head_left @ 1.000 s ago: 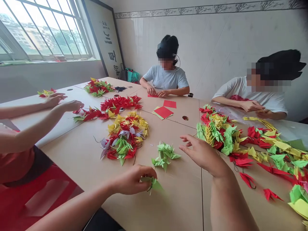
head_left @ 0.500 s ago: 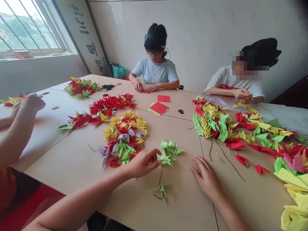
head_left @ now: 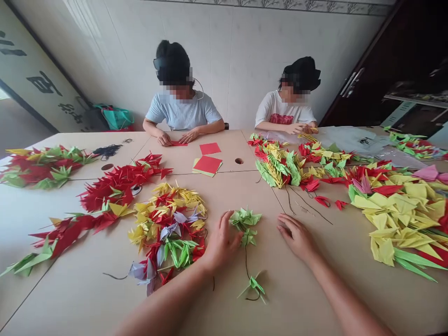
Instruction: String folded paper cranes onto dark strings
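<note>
both hands sit open at lower centre of the frame, the left hand (head_left: pixel 220 245) released and grasping nothing, its fingers just beside a string of green origami cranes (head_left: pixel 245 226) on the tan table (head_left: pixel 87 289), the right hand (head_left: pixel 297 237) spread empty a little to the right.

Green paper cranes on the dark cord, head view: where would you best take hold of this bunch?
Probably the dark cord just below the green paper cranes, pinched from the near side by the left hand, which is right beside them. That bare stretch is clear of their crowded, crushable paper.
</note>
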Demonstrator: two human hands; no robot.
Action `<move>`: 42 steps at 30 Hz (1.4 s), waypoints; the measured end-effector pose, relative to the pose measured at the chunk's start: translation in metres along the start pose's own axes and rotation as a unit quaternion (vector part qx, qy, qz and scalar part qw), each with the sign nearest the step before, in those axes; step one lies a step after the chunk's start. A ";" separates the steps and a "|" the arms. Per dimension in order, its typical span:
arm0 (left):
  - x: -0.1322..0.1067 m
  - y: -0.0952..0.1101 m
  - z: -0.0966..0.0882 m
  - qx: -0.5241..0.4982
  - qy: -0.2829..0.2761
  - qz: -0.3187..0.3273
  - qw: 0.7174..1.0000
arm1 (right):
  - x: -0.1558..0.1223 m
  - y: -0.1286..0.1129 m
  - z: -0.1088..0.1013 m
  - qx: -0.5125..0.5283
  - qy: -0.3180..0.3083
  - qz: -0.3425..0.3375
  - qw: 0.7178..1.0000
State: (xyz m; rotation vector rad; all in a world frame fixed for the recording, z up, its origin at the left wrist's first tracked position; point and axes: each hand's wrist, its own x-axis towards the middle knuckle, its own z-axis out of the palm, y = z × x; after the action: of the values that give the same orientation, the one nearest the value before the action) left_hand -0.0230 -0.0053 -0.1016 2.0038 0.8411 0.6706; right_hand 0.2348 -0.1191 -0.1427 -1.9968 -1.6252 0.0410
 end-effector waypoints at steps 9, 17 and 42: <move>0.010 -0.007 0.002 -0.082 -0.003 -0.066 0.994 | 0.005 -0.005 -0.001 0.043 -0.001 0.010 0.999; 0.034 0.005 0.007 -0.107 0.036 -0.116 0.987 | 0.055 -0.041 0.012 0.175 -0.092 -0.026 0.980; 0.032 0.008 -0.012 -0.550 -0.046 -0.271 0.789 | 0.066 -0.065 -0.027 0.627 -0.140 0.350 0.681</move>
State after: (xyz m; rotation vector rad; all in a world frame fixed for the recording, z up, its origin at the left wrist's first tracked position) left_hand -0.0091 0.0217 -0.0840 0.6739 0.6612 0.5145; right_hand 0.2040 -0.0625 -0.0713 -1.2741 -0.4266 1.3933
